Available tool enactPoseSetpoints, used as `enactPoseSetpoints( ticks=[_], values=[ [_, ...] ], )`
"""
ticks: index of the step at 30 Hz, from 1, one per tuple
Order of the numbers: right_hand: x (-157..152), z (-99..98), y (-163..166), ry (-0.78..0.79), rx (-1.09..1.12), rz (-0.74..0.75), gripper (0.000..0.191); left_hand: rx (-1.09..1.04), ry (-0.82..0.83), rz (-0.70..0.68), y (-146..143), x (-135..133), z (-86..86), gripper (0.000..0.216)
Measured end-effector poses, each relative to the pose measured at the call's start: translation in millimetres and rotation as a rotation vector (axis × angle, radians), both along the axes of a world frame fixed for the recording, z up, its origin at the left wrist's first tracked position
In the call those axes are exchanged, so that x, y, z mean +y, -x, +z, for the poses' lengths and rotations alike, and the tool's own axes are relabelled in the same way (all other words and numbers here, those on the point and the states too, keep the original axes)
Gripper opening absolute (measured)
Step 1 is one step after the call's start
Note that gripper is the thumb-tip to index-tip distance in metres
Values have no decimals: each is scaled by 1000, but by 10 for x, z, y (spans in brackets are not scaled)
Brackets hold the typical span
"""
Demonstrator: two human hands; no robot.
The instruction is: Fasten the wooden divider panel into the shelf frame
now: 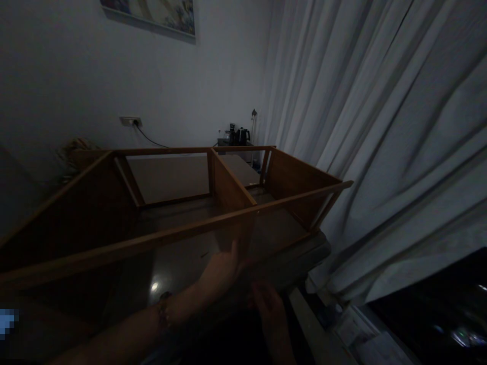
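Note:
A large brown wooden shelf frame [182, 223] lies in front of me, with long rails, end panels and a middle divider [236, 182]. My left hand [220, 268], with a beaded bracelet [163, 312] at its wrist, is at the divider's near lower end. Its thumb points up against the panel, while the other fingers are lost in shadow by the lower rail. Lower and to the right, my right hand [268, 306] is below that rail with its fingers curled in. Anything between those fingers is too dark to make out.
A cushioned dark surface [315, 248] supports the frame. Long pale curtains [361, 152] hang close on the right. Behind stand a black kettle [242, 135] and a wall socket [130, 121] with a cord. Papers [357, 327] lie at lower right.

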State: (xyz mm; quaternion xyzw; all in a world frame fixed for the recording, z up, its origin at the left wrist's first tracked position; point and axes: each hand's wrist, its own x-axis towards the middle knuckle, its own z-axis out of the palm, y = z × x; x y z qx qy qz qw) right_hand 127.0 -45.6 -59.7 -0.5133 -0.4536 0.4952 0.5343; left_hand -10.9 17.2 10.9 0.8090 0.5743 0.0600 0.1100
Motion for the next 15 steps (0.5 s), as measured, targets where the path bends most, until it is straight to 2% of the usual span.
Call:
enactPoseSetpoints(
  ticks=[6, 11, 15],
  values=[
    [-2, -118, 41, 115, 243, -48, 32, -11, -36, -27, 7, 6, -21, 50],
    [-7, -79, 1, 77, 62, -7, 26, -17, -43, -40, 19, 5, -39, 51],
    [-39, -19, 8, -90, -140, 4, 19, -37, -10, -22, 22, -3, -28, 52]
  ],
)
